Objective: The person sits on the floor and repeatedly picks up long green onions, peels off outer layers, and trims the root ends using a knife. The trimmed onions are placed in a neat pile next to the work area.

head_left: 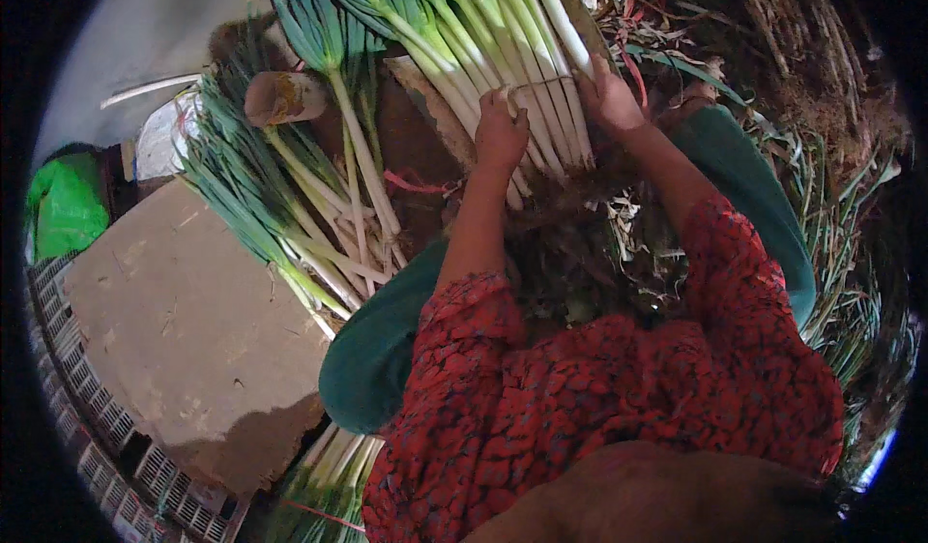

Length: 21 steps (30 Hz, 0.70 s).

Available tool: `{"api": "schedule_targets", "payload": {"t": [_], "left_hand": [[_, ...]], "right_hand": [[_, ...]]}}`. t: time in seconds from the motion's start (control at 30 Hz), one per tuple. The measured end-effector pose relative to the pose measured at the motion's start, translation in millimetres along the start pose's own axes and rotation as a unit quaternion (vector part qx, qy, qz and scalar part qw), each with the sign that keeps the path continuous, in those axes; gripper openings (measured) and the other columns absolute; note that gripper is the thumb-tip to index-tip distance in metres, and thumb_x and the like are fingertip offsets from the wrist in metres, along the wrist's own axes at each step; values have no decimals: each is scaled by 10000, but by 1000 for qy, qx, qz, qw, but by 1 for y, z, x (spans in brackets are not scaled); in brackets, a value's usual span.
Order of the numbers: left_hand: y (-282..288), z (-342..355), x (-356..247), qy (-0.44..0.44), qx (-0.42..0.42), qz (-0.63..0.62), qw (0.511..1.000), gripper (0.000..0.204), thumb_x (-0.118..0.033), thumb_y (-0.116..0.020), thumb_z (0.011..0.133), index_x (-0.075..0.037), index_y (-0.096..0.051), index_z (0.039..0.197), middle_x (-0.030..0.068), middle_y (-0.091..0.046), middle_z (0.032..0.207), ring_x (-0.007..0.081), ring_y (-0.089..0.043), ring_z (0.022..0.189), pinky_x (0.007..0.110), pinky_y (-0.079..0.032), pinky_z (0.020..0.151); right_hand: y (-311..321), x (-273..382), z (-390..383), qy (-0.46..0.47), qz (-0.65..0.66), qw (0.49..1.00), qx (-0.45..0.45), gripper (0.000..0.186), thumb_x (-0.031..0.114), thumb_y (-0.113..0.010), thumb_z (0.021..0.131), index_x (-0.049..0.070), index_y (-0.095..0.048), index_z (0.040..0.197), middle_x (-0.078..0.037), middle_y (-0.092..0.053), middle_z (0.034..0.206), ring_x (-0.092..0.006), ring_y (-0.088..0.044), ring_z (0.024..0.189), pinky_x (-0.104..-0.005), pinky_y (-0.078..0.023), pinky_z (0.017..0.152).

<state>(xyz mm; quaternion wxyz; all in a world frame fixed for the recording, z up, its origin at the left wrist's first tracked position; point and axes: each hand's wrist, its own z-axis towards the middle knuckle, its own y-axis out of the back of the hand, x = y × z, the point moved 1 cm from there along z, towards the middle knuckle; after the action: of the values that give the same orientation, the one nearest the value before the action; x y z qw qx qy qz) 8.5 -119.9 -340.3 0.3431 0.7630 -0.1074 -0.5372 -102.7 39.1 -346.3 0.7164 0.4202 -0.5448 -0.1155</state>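
A row of long leeks [527, 55] lies before me, green leaves pointing away and white root ends toward me. A thin tie band [541, 82] runs across their white stalks between my hands. At the left edge of the bundle, my left hand [503, 132] is closed, its fingers curled at the end of the band. My right hand [614, 98] grips the right edge of the bundle, thumb up along the outer stalk; its other fingers are partly hidden. A board [432, 108] shows beneath the leeks on the left.
Loose leeks [324, 200] lie to the left, with a rusty can-like cylinder [285, 98] over them. Further left are a cardboard sheet [198, 321], a plastic crate [106, 427] and a green sack [68, 205]. Dry leaf scraps [822, 234] and roots pile up on the right.
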Motion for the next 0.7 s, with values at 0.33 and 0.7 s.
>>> {"api": "schedule_targets", "payload": {"t": [0.33,0.7], "left_hand": [[-24,40,18,91,140,250,954,452,-214,-560,754,-68,-405,1153,167,-575,879,329,-574,818,421,-451,682],[30,17,7,42,-2,-77,996,207,-218,-447,837,-54,-573,850,91,-567,596,182,-538,470,335,-442,490]], "right_hand": [[-47,-40,-5,-125,28,988,88,429,326,-435,839,-16,-385,1094,-291,-544,854,-442,-523,826,-481,-417,707],[-20,-15,10,-195,-101,936,274,367,286,-460,823,-1,-398,1042,-275,-554,896,-409,-550,849,-487,-431,720]]}}
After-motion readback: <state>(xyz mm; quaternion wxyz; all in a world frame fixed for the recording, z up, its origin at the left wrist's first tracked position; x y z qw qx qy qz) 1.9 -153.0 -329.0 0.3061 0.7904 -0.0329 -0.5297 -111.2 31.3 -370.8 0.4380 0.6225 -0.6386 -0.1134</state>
